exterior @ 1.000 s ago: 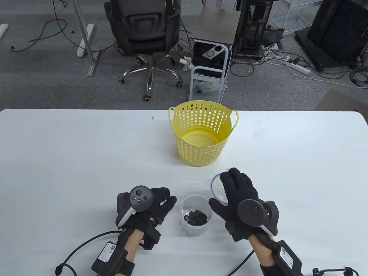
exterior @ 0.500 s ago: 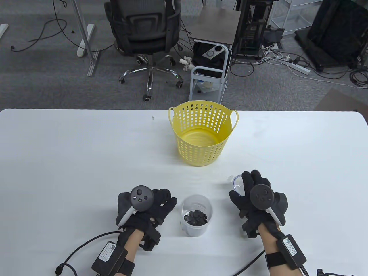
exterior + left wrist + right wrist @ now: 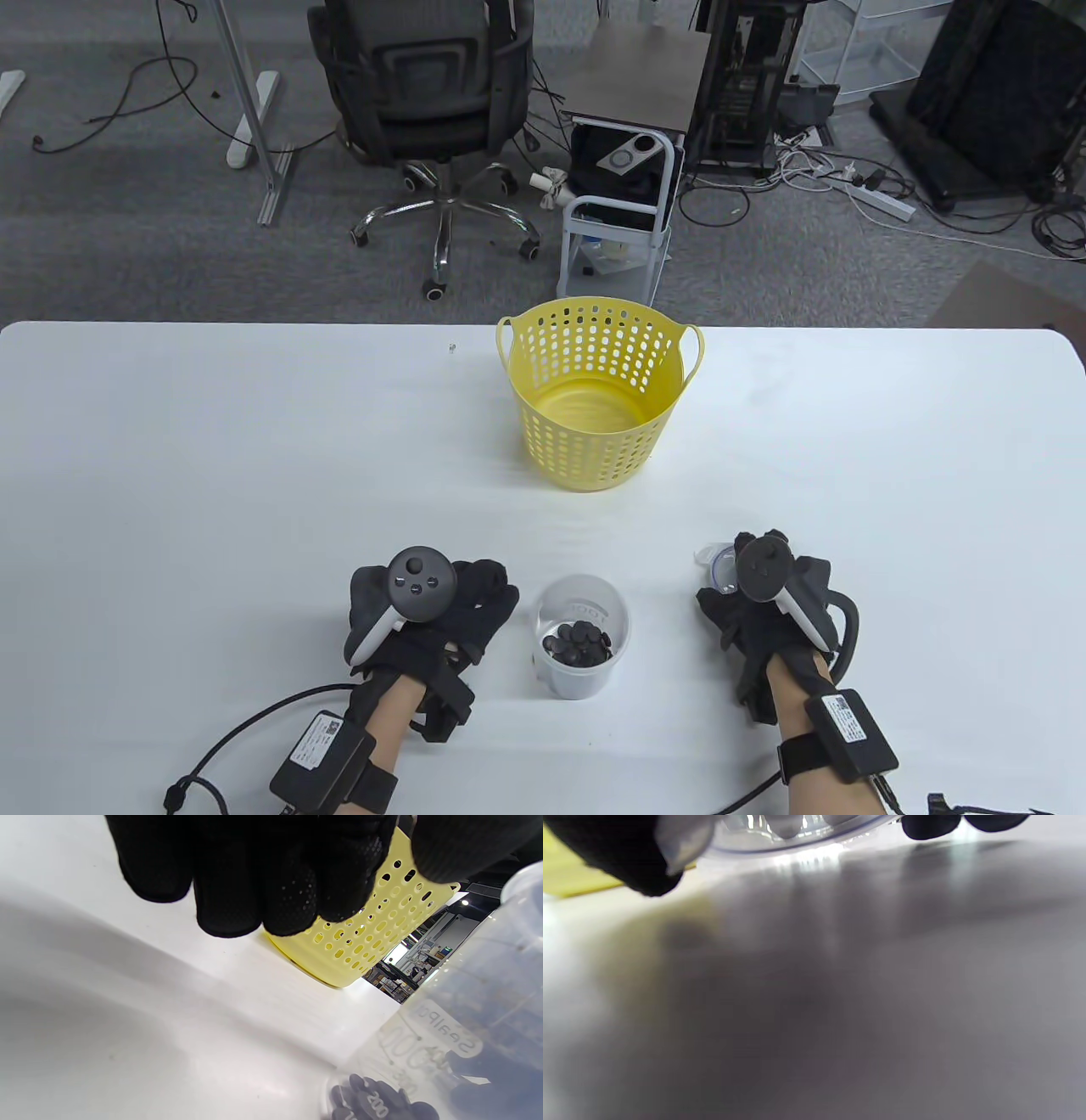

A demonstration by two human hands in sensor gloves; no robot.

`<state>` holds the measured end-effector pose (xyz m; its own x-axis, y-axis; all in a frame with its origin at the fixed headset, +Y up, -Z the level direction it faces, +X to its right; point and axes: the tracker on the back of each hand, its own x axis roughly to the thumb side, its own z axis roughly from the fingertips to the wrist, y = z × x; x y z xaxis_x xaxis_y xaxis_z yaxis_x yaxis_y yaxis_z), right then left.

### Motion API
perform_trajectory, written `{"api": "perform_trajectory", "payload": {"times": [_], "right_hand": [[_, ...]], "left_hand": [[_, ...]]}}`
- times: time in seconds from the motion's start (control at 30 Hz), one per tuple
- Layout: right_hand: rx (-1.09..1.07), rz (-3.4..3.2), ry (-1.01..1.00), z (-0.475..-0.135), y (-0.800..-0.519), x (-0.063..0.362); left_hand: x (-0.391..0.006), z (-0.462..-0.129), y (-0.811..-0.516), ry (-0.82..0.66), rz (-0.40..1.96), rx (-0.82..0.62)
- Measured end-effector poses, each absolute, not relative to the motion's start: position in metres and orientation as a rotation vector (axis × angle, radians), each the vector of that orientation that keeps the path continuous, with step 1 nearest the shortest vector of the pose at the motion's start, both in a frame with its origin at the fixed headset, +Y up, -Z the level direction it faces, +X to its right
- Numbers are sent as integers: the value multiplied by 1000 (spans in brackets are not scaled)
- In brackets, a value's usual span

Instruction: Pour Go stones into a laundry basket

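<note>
A yellow perforated laundry basket (image 3: 594, 399) stands upright and empty at the table's far middle; it also shows in the left wrist view (image 3: 373, 925). A clear lidless cup (image 3: 582, 649) holding several black Go stones (image 3: 579, 643) stands near the front edge. My left hand (image 3: 501, 594) rests just left of the cup with its fingers (image 3: 237, 878) loosely curled, holding nothing; the cup (image 3: 445, 1043) shows close by in that view. My right hand (image 3: 731, 570) is right of the cup, low over the table, and grips the clear lid (image 3: 717, 564) (image 3: 797, 832) between thumb and fingers.
A tiny speck (image 3: 451, 347) lies on the white table (image 3: 212, 475) left of the basket. An office chair (image 3: 433, 110) and a small cart (image 3: 619, 212) stand on the floor beyond the far edge. Cables trail from both wrists at the front edge.
My right hand has carried the lid to the right and nearer, away from the cup, and lowered it toward the table. My left hand and the cup have stayed put.
</note>
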<state>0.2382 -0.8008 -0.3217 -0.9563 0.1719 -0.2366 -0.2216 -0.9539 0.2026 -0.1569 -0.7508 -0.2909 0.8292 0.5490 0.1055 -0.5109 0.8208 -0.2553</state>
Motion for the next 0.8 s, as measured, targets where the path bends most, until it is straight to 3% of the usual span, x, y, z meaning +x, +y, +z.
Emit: {"api": "perform_trajectory", "payload": {"times": [0.2,0.33,0.63,0.8], "right_hand": [[-314,2911,390,-322,-800,237],[-250,2902,302,-320,-793,233],[400,2693,92,-310,-765,189],[552,2652,223,-305,-766,169]], "left_hand": [[-153,-292,-754,-197,518,-288],[-149,-293,-758,-219,492,-337],[-140,-293,-767,-264,404,-434],[-132,-292,-776,-357,353,-518]]}}
